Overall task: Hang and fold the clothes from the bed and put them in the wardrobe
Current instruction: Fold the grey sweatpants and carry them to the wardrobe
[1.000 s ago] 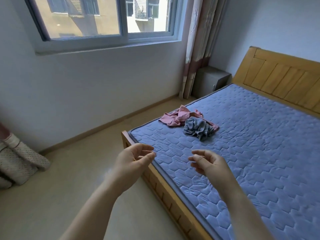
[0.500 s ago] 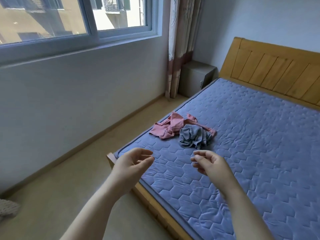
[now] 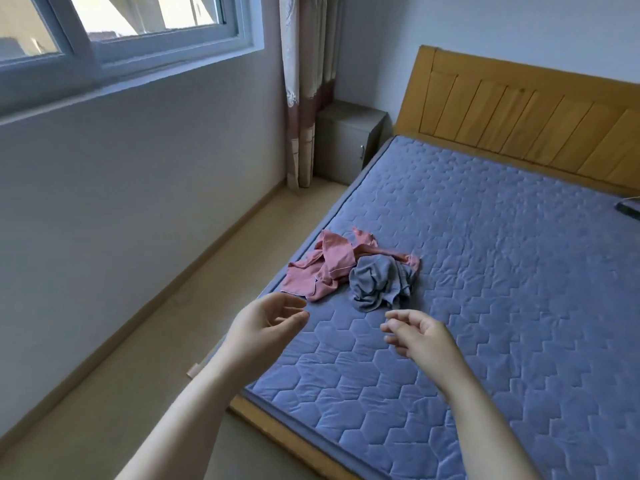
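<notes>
A grey nightstand [image 3: 349, 142] stands beside the curtain [image 3: 306, 81], near the window [image 3: 138, 32].

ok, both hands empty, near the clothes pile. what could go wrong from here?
1. Grey garment lies bunched partly over the pink garment; lifting one could drag the other.
2. Pink garment sits at the mattress edge; a sideways tug could slide it onto the floor.
3. Both are crumpled, so the empty left hand and right hand may catch a random fold, not a collar or hem.
</notes>
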A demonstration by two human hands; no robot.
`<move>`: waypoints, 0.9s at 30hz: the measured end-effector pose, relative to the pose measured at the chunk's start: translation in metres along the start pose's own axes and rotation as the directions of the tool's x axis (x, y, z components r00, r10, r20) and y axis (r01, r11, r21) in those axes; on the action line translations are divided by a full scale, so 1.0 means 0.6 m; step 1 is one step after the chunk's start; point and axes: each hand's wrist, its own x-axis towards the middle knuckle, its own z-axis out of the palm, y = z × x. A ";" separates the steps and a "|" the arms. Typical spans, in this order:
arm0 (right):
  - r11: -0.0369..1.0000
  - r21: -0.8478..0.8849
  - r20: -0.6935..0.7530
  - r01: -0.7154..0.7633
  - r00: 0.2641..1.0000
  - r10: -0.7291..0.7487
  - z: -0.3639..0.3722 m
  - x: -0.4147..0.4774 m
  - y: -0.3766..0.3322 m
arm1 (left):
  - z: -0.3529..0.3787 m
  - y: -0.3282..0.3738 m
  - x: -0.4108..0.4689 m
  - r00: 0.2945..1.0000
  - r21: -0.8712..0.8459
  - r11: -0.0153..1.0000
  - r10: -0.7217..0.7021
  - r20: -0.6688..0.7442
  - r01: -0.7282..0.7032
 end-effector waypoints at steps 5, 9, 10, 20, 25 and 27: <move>0.997 0.006 -0.099 -0.078 0.992 0.078 0.055 0.065 -0.015 | -0.047 -0.005 0.125 0.992 0.047 0.999 -0.006 0.129 0.000; 0.986 -0.043 -0.175 -0.164 0.972 0.154 0.049 0.137 0.006 | -0.036 -0.018 0.218 0.983 0.098 0.995 -0.020 0.184 0.002; 0.980 -0.056 -0.186 -0.192 0.966 0.178 0.042 0.160 0.014 | -0.030 -0.021 0.239 0.979 0.096 0.995 -0.037 0.203 0.018; 0.896 -0.200 -0.280 -0.397 0.899 0.336 -0.036 0.459 0.170 | 0.102 -0.075 0.454 0.962 0.241 0.967 -0.135 0.237 0.077; 0.839 -0.253 -0.306 -0.482 0.862 0.403 -0.050 0.576 0.267 | 0.181 -0.148 0.568 0.943 0.309 0.949 -0.164 0.289 0.071; 0.822 -0.269 -0.318 -0.501 0.852 0.415 -0.048 0.619 0.303 | 0.216 -0.175 0.619 0.939 0.329 0.943 -0.153 0.308 0.046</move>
